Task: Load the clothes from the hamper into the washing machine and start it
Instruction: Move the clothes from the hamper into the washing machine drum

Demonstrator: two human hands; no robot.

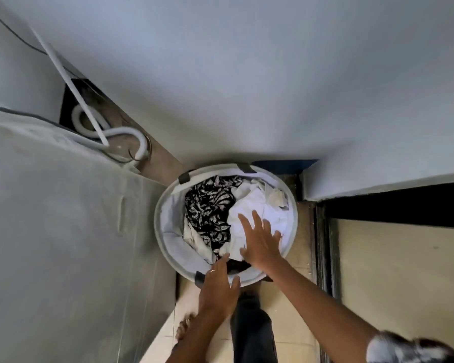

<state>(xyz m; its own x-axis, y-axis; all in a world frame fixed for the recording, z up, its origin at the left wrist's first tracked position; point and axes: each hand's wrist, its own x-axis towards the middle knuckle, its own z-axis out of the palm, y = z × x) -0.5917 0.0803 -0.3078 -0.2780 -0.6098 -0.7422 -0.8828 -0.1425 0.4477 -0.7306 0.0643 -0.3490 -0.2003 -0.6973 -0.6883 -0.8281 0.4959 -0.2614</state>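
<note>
While we lean over the hamper, both hands reach down toward the load:

- Washing machine (63, 244): big grey body w/ a cover, on our left, just beside the hamper; its lid isn't shown, so we can't tell if it's open.
- Hamper (165, 231): round, pale, standing on the tiled floor (294, 331) in the corner, straight ahead of us & below both hands. No long axis to speak of; approach is straight down.
- Clothes: white garment (254, 203) heaped on the right half, black-and-white patterned garment (207, 208) on the left half; both well inside the rim.
- Right hand (260, 239): the nearer one, over the white garment, palm down, forearm running in from lower right. Grip wide, fingers spread & straight, holding nothing; looks touching or nearly touching the cloth, can't tell which.
- Left hand (219, 289): at the near rim, fingertips at the edge of the cloth, ring on one finger. Grip also wide, nothing held.
- Our guess: right hand closes on the white garment first, then lift & carry left to the machine.
</note>
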